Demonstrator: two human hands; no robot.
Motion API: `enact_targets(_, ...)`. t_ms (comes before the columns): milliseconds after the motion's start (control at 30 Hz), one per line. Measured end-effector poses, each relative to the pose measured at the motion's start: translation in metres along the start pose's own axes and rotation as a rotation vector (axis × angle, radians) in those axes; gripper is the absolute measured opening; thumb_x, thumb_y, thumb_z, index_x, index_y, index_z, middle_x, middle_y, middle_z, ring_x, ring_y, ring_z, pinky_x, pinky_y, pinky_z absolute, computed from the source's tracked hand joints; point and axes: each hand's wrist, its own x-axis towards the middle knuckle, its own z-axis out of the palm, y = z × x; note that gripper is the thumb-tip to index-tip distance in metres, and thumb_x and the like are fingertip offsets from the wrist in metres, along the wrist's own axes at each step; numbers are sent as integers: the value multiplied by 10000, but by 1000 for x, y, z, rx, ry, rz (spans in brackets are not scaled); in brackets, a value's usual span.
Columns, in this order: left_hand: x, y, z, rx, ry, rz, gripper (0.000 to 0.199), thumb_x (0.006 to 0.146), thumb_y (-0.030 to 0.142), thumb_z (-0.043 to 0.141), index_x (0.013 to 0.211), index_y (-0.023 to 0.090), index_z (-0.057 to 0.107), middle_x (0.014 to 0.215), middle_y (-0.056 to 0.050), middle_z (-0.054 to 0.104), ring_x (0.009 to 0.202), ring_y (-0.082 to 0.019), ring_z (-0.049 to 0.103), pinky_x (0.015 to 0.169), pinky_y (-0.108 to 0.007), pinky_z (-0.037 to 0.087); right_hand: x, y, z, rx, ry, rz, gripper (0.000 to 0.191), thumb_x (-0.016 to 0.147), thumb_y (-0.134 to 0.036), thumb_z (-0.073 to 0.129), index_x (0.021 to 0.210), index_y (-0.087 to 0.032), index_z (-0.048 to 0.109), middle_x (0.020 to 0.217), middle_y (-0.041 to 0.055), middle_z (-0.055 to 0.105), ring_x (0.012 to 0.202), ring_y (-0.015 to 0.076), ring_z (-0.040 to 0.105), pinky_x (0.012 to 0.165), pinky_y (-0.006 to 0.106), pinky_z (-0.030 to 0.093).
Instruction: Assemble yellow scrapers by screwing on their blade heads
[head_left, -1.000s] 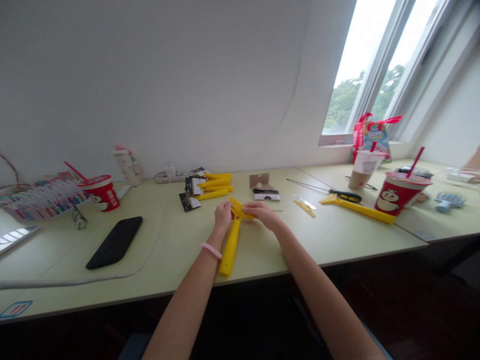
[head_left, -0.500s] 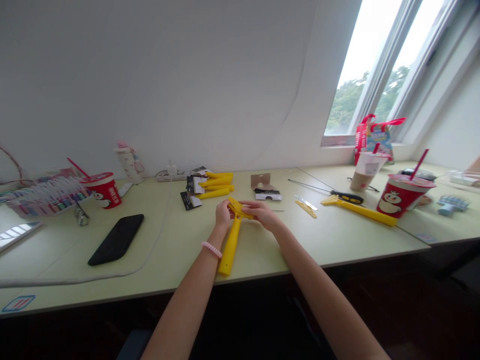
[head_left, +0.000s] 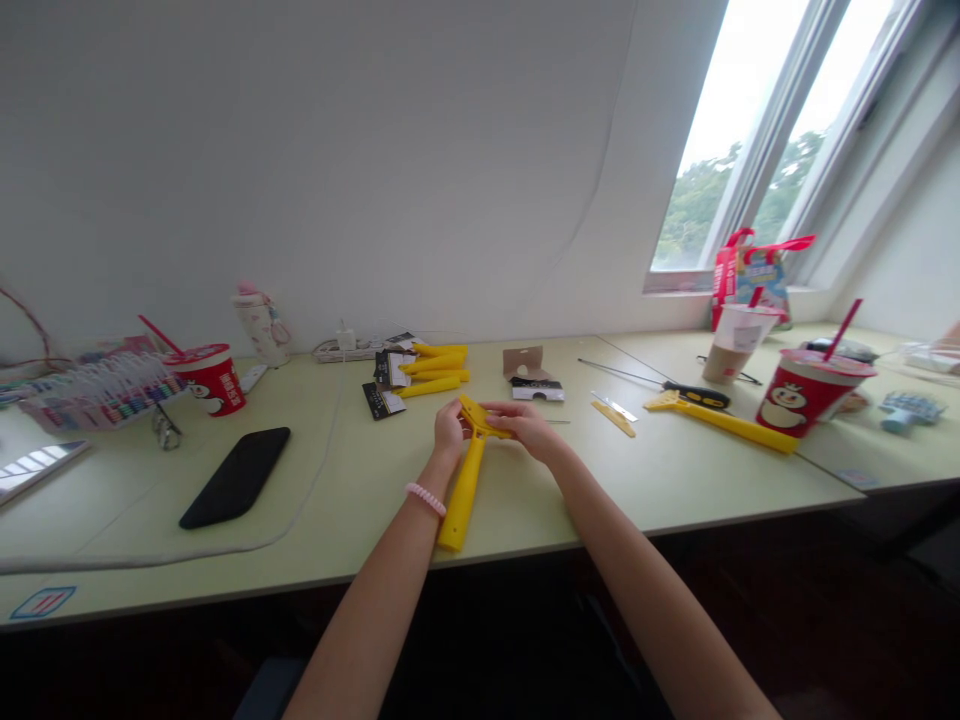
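Between my hands is a yellow scraper-like tool (head_left: pixel 466 490), its wide head held up off the table and its handle pointing toward the table's front edge. My left hand (head_left: pixel 448 432) is closed on the left end of the head, a pink coil band on its wrist. On the right end, my right hand (head_left: pixel 519 424) grips the head with thumb and fingers. To the right lie a flat yellow strip (head_left: pixel 613 419), a thin metal blade (head_left: pixel 615 405), a screwdriver (head_left: pixel 696 394) and a second yellow tool (head_left: pixel 724 420). An opened cardboard package (head_left: pixel 534 388) lies behind my right hand.
Several yellow handles (head_left: pixel 435 370) with black tags lie behind my hands. A black phone (head_left: pixel 236 478) and a red cup (head_left: pixel 214 380) are at left. Another red cup (head_left: pixel 802 395) and a milky drink cup (head_left: pixel 731 345) stand at right. A white cable (head_left: pixel 300 510) crosses the left side.
The whole view has shifted very slightly. Both hands keep their hold on the yellow tool, with no clear movement of it.
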Motion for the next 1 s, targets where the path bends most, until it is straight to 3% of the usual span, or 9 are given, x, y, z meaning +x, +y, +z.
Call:
enact_targets(233, -5, 5, 2, -51, 6, -77, 288, 728, 439, 486, 691, 154, 503, 617, -20, 585, 448, -106, 526, 441, -226, 405, 2, 1, -4, -83, 19, -58, 343, 607, -240, 675, 944, -179, 686, 900, 52, 679, 810, 166, 606, 767, 311, 470)
enact_targets(467, -2, 7, 0, -112, -69, -240, 203, 722, 358, 468, 697, 162, 514, 578, -5, 573, 423, -110, 522, 444, -226, 398, 3, 1, -5, -147, 61, -101, 333, 590, -254, 673, 909, -165, 695, 842, 53, 677, 765, 169, 593, 713, 302, 460)
enact_targets(733, -2, 10, -2, -251, -133, -287, 146, 709, 272, 434, 646, 157, 499, 508, -6, 533, 408, -120, 502, 424, -232, 387, 2, 0, -5, -134, 52, -101, 311, 570, -244, 682, 868, -156, 685, 736, 40, 661, 680, 145, 578, 618, 258, 439)
enact_targets(1000, -2, 7, -1, -112, -128, -253, 210, 733, 354, 440, 685, 157, 496, 567, -2, 558, 432, -103, 512, 445, -221, 396, 4, 3, -7, -165, 73, -117, 291, 569, -243, 679, 847, -155, 681, 700, 34, 647, 649, 139, 563, 584, 251, 425)
